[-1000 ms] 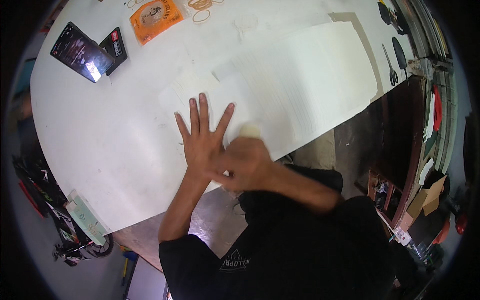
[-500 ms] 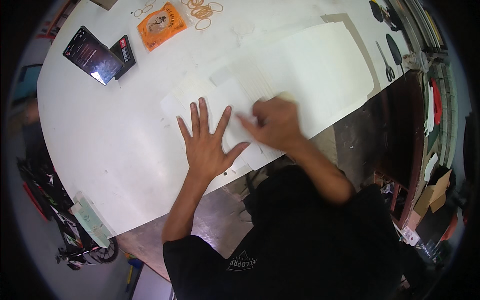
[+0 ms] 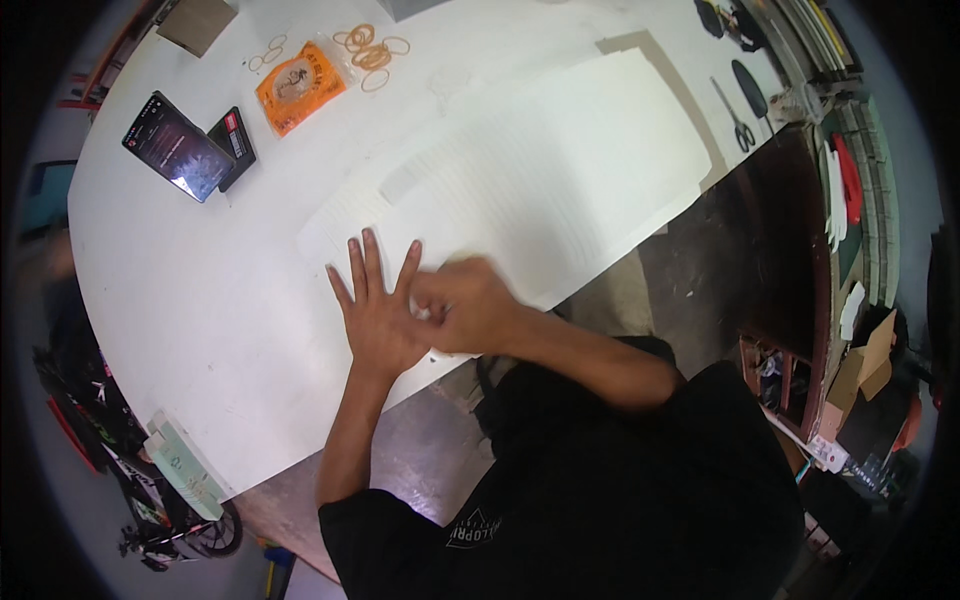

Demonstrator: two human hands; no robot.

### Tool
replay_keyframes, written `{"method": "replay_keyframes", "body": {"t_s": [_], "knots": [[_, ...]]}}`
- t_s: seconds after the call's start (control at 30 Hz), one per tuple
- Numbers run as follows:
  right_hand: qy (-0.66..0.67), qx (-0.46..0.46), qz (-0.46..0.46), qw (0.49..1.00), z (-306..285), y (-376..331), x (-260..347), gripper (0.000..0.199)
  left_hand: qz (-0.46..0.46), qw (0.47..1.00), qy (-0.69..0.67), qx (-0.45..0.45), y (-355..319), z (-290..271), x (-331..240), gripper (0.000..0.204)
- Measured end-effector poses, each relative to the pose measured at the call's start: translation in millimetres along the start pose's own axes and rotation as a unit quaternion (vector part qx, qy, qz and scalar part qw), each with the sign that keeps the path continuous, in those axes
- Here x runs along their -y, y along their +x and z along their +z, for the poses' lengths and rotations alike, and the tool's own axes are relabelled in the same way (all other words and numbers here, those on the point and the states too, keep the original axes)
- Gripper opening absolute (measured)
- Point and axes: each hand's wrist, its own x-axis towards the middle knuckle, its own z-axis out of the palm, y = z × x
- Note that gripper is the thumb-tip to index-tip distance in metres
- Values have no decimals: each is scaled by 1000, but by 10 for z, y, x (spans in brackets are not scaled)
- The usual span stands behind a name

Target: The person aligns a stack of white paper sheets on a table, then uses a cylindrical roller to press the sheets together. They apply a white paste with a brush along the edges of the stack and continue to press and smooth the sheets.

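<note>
My left hand (image 3: 375, 325) lies flat on the near edge of white paper sheets, its fingers spread. Right beside it my right hand (image 3: 470, 300) is curled, its fingertips overlapping the left hand's thumb side. A pale yellowish bit shows at its top, but motion blur hides what the fingers hold. Under and beyond both hands, the white sheets (image 3: 620, 130) spread across the table toward the far right. Many thin parallel edges of fanned sheets (image 3: 480, 185) show in their middle part.
A lit phone (image 3: 178, 147) leans on a black stand (image 3: 236, 145) at the left. An orange packet (image 3: 300, 88) and loose rubber bands (image 3: 370, 50) lie at the back. Scissors (image 3: 738, 125) and a dark-handled tool (image 3: 750, 90) lie at the far right. A green box (image 3: 185, 465) stands by the left table edge.
My right hand has swept left and nearer, from over the sheets to against my left hand. The left hand stays flat and spread. The view has shifted slightly.
</note>
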Motion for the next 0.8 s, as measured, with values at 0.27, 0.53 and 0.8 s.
{"method": "replay_keyframes", "body": {"t_s": [0.27,0.53,0.8], "knots": [[123,-23,54,991,178,-153,108,25,32,995,92,2,-13,96,80,85],[371,-142,79,914,-1862,-552,-7,11,-11,998,28,61,117,-434,-186,94],[322,-259,60,908,-2618,-1023,-270,35,164,986,-9,-10,1101,-775,-787,94]]}}
